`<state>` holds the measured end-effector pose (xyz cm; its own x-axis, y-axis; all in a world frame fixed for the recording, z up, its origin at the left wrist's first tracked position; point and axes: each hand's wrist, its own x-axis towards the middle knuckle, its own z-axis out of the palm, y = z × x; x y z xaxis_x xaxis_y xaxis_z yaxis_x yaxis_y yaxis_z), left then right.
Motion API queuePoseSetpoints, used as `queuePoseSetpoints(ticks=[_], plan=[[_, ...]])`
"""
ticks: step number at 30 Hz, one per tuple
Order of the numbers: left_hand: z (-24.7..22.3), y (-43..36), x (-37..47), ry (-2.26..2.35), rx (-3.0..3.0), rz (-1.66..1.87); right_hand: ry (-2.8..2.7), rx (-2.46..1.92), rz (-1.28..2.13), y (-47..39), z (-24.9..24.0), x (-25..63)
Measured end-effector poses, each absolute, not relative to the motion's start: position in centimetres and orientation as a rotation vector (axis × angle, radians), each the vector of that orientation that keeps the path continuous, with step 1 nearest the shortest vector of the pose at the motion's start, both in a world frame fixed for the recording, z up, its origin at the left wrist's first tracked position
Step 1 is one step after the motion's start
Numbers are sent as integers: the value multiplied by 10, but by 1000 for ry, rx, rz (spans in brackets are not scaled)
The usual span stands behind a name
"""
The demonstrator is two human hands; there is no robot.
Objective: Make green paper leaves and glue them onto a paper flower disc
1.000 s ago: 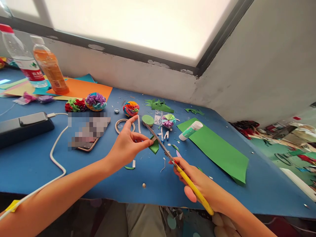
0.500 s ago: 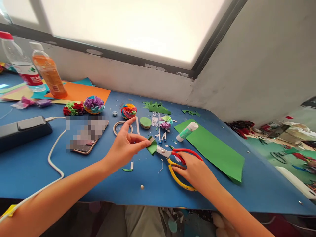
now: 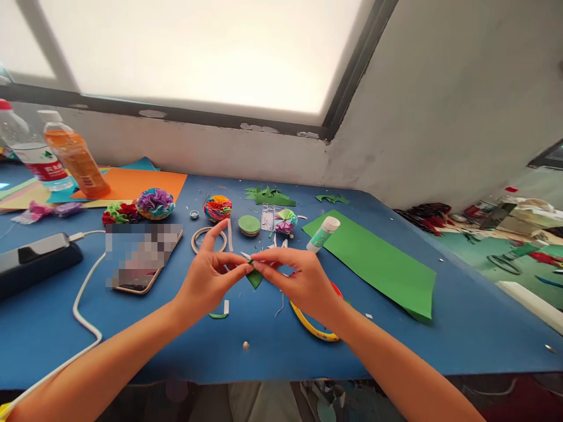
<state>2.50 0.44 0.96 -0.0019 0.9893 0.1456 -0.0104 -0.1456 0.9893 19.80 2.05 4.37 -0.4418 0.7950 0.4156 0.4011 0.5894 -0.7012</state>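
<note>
Between both hands is a small green paper piece, its tip pointing down. Thumb and fingers of my left hand pinch it from the left, with the index finger raised. My right hand pinches its upper right part between thumb and index finger. Scissors with red and yellow handles lie on the table, partly hidden under my right hand; a metal tip shows beyond the fingers. A glue stick stands tilted behind my right hand, beside a large green sheet.
On the blue table are a phone, a black device with a white cable, a tape roll, green discs, paper balls, and green scraps. Two bottles stand at the back left.
My right hand has let go of the scissors, which now lie on the table, and has moved left to pinch the green piece. The camera view has shifted slightly.
</note>
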Motion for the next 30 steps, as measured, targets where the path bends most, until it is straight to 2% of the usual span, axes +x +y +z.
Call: queuePoseSetpoints(ticks=[7,17,30], plan=[[7,7,30,1050,1226,1182,-1971,-828,654,24,15,202],[10,10,26,1018,1203,1073,-1860,-850,677,22,18,204],[9,7,28,811,1046,1151,-1522,-876,900,17,13,198]])
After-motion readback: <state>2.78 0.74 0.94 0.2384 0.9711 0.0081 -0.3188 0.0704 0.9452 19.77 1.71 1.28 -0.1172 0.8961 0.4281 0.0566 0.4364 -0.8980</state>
